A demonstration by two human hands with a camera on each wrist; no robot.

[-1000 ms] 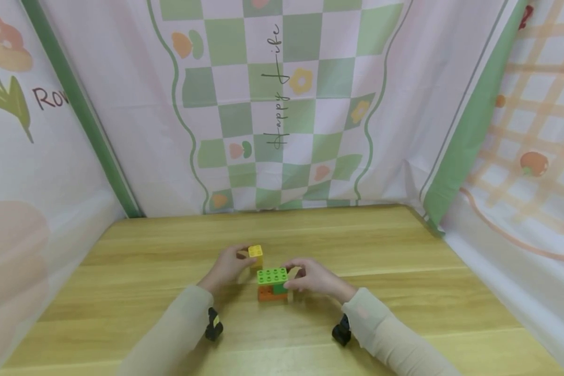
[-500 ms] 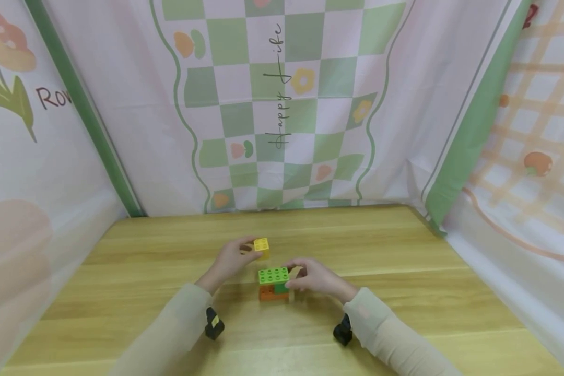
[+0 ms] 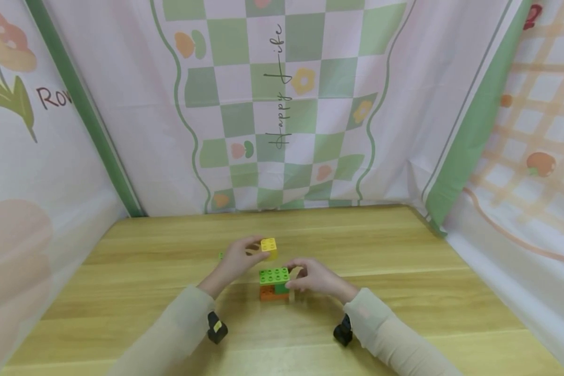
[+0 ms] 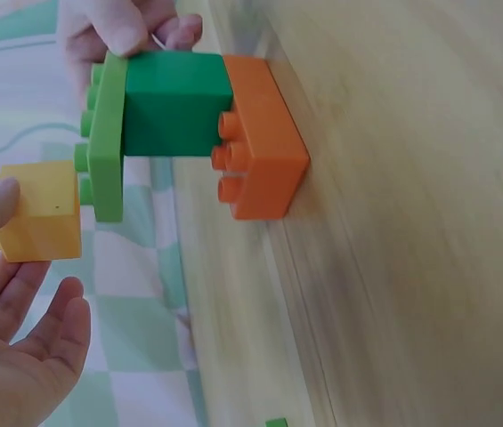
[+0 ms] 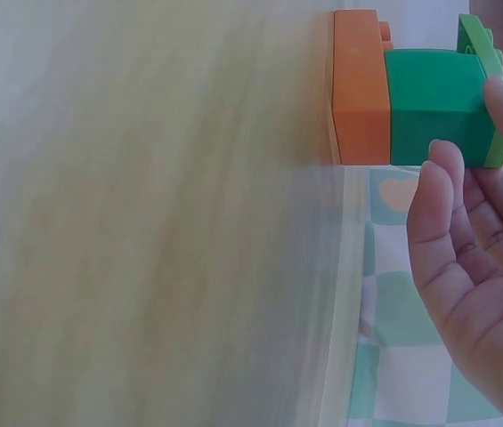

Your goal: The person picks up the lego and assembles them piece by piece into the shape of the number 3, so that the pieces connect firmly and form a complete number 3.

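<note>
My left hand point(image 3: 237, 260) pinches a yellow building block point(image 3: 269, 247) between thumb and fingers, its studs facing up. The block is above and just behind a small stack on the table. That stack has an orange brick point(image 4: 264, 142) at the bottom, a dark green block point(image 4: 178, 104) on one end of it, and a light green plate point(image 3: 274, 275) across the top, overhanging the other end. At the stack's right end, my right hand point(image 3: 312, 275) holds the light green plate and dark green block with thumb and fingers.
A small green piece point(image 3: 221, 255) shows behind the left hand, mostly hidden by it. The wooden table point(image 3: 357, 235) runs back to a checked curtain point(image 3: 291, 120). Black wrist cameras sit below both cuffs.
My left hand has lifted the yellow block and carried it right, from beside the stack to above its back. The green piece behind that hand has come into sight. My right hand stays put.
</note>
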